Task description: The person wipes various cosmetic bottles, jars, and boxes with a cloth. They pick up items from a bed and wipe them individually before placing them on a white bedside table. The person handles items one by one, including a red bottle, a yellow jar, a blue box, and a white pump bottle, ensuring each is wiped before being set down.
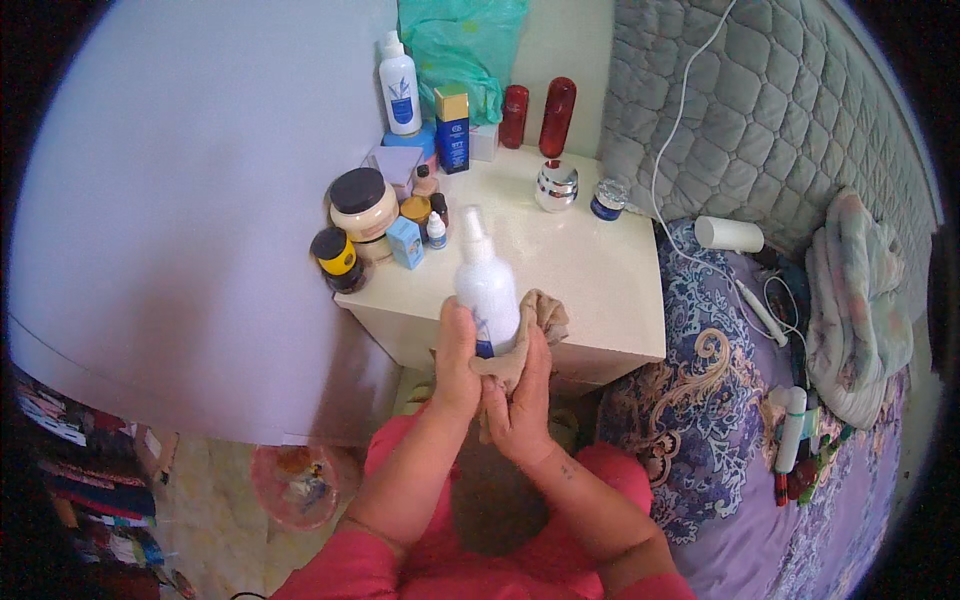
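Observation:
A white plastic spray bottle [487, 289] with a clear cap and a blue printed patch is held between my hands, in front of the near edge of a cream cabinet top [600, 285]. My left hand [456, 367] grips the bottle's lower left side, its thumb pointing up along it. Around the lower right side of the bottle, my right hand [525, 405] presses a beige cloth [547, 315]. The bottle leans slightly, and its base is hidden by the cloth and hands.
Jars, small bottles and a light blue box [406, 243] crowd the cabinet's left. Behind are another spray bottle [401, 90], a blue-gold box [452, 135] and red bottles [557, 116]. Two jars stand at right. A bed [690, 450] adjoins; a pink basket [296, 487] stands on the floor.

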